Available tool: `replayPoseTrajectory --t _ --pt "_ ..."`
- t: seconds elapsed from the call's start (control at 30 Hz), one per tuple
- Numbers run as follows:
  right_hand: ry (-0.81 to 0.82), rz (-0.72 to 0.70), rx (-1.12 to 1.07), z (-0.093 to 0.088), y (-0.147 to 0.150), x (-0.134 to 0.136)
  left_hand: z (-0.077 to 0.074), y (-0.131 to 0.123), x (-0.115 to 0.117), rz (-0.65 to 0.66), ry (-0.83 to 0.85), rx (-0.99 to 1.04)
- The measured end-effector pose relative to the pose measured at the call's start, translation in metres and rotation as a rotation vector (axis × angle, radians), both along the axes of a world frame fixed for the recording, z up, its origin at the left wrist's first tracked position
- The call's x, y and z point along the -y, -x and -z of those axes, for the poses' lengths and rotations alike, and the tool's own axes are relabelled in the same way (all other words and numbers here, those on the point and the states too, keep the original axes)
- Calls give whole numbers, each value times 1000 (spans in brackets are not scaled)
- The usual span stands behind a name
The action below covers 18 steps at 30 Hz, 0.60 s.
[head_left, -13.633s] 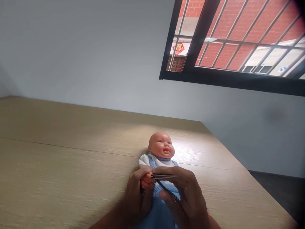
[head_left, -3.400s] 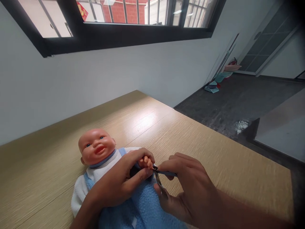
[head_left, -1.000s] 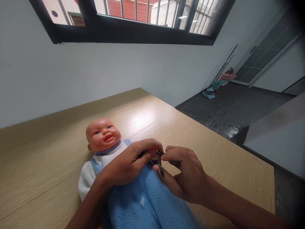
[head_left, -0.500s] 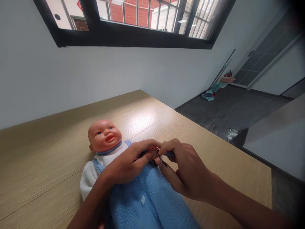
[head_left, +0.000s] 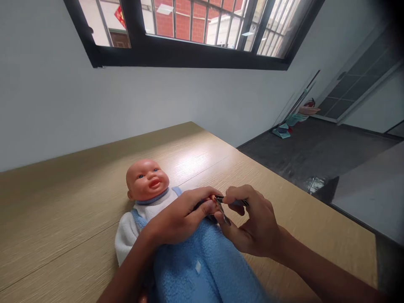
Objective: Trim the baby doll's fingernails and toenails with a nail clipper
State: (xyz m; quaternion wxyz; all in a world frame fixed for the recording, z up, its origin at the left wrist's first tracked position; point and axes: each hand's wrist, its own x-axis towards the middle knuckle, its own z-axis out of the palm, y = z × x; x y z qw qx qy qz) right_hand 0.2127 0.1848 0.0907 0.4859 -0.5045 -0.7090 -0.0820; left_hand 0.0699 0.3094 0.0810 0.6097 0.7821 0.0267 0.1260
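A baby doll (head_left: pixel 147 181) in a white top and fuzzy blue overalls lies face up on the wooden table (head_left: pixel 78 189). My left hand (head_left: pixel 186 214) reaches across its chest, thumb and fingers closed on the doll's small hand. Beside it my right hand (head_left: pixel 255 219) grips a small metal nail clipper (head_left: pixel 224 212) between thumb and fingers. The clipper's head is at the doll's fingers, and its lever stands apart from its body. Whether the jaws touch a finger is too small to tell.
The table's right edge runs diagonally past my right hand. A wall with a dark-framed window (head_left: pixel 189 58) rises behind. On the floor at the back right are a dustpan (head_left: pixel 282 131) and a pink basin (head_left: pixel 309 110).
The whole view has shifted, so the doll and table appear further right. My right hand has drawn slightly away from my left, and more of the clipper shows.
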Motion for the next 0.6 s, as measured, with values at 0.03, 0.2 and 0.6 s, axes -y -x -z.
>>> replayPoseTrajectory --t 0.03,0.2,0.6 --pt "7 -9 2 1 0 0 0 0 0 1 0 0" --pt "46 -33 7 0 -3 1 0 1 -1 -1 7 -13" --pt "164 -70 86 -9 -10 1 1 1 0 -9 7 -13"
